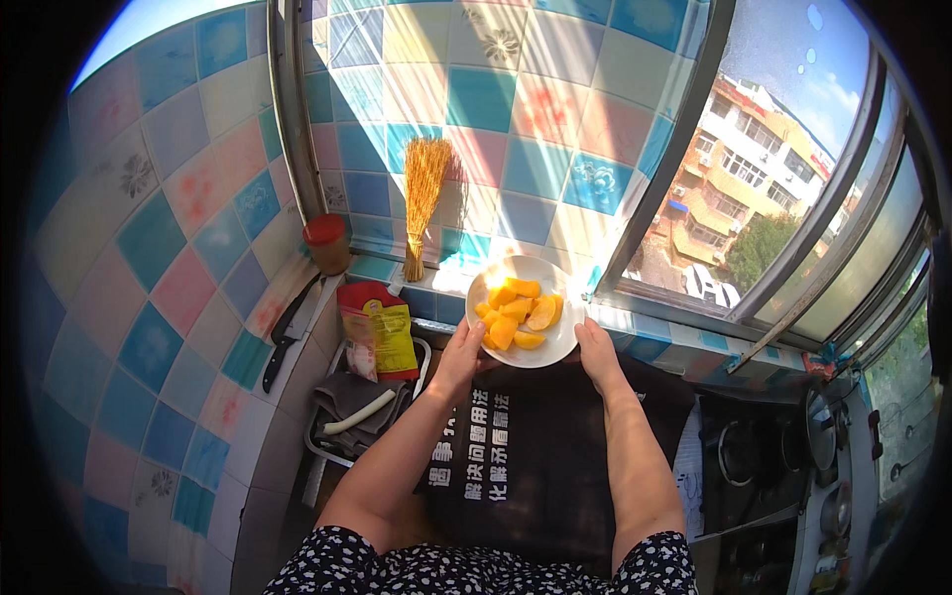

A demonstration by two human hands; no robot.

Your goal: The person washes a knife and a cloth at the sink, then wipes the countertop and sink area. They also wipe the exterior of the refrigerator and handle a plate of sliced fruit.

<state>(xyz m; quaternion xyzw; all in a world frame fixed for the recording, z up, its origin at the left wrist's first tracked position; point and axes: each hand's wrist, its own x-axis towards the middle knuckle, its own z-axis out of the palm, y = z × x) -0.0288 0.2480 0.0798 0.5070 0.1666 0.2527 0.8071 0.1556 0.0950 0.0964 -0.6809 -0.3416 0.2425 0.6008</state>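
Observation:
A white plate [561, 339] heaped with yellow-orange cut fruit pieces [518, 312] is held up in front of me near the windowsill. My left hand [460, 359] grips its lower left rim, and my right hand [598, 355] grips the right rim. Both sets of fingers are closed on the edge, partly hidden beneath it. The plate looks nearly level, with sunlight across its upper left side. Below it spreads a dark cloth [565, 436] with white printing; the plate hides part of its far edge.
A straw brush [424, 203] leans on the tiled wall behind the plate. At left are a red-lidded jar [327, 244], a black-handled knife [285, 342], red and yellow packets [395, 337] and a tray [424, 362] holding dark cloth. A stovetop [749, 466] lies right, below the window [764, 169].

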